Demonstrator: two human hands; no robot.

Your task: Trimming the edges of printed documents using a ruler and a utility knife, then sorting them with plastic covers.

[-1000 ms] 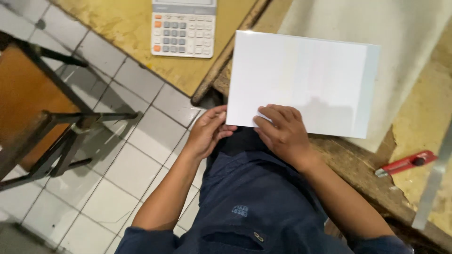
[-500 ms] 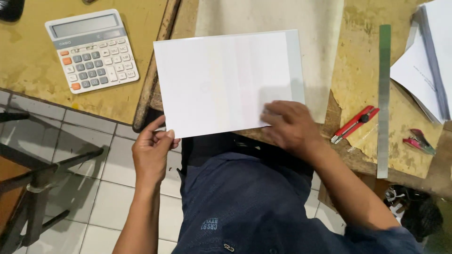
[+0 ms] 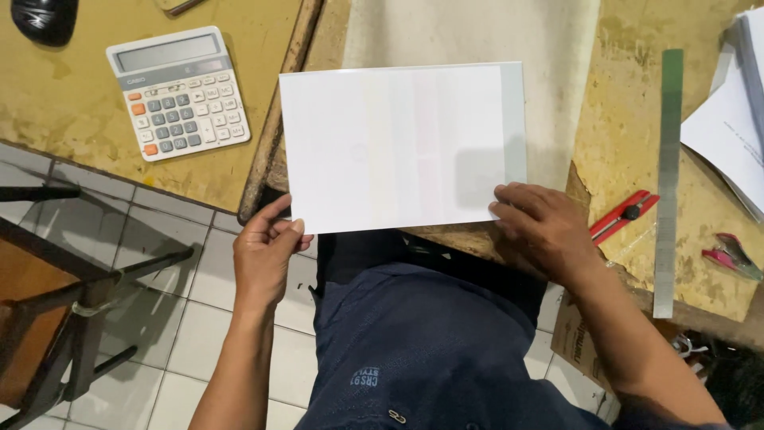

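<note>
A stack of white paper sheets lies flat on a worn yellowish worktable, its near edge hanging over my lap. My left hand pinches the stack's near left corner, thumb on top. My right hand rests on the near right corner, fingers spread and pressing on the edge. My dark blue trousers fill the bottom centre.
A grey calculator and a black mouse lie on a second yellow table at left. Right of the paper are a red utility knife, a long steel ruler, a pink stapler and more white sheets. A dark metal stool frame stands on the tiled floor.
My hands have slid apart from the middle of the near edge to its two corners. The view has shifted, showing more of the table's right side.
</note>
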